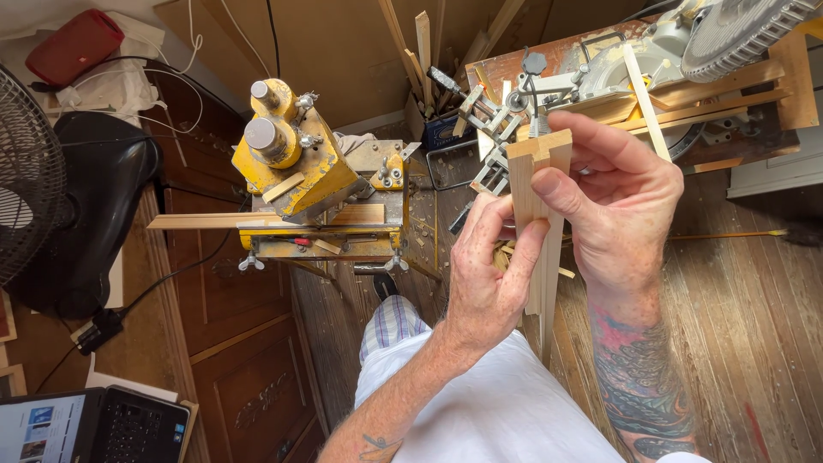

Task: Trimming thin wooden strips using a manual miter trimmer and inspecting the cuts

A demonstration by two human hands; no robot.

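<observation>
Both hands are gripping a bundle of wood strips held upright in the air above the person's lap. The left hand is pinching the bundle low down, thumb behind and fingers pressed against its left face. The right hand is closing around it from the right, its thumb lying across the front near the top and its fingers curling behind. The strips' cut ends are showing at the top, stepped in profile; their lower ends are reaching down past the left hand toward the white shorts.

Beyond the hands, at the far right, a miter saw is sitting on a workbench with loose sticks lying across it. A metal clamp is standing just behind the bundle. To the left, a yellow machine is sitting on a stand, with a long wood strip lying across its front. A black fan is showing at the left edge, a red speaker at the top left, and a laptop at the bottom left corner. The floor is bare wooden planks.
</observation>
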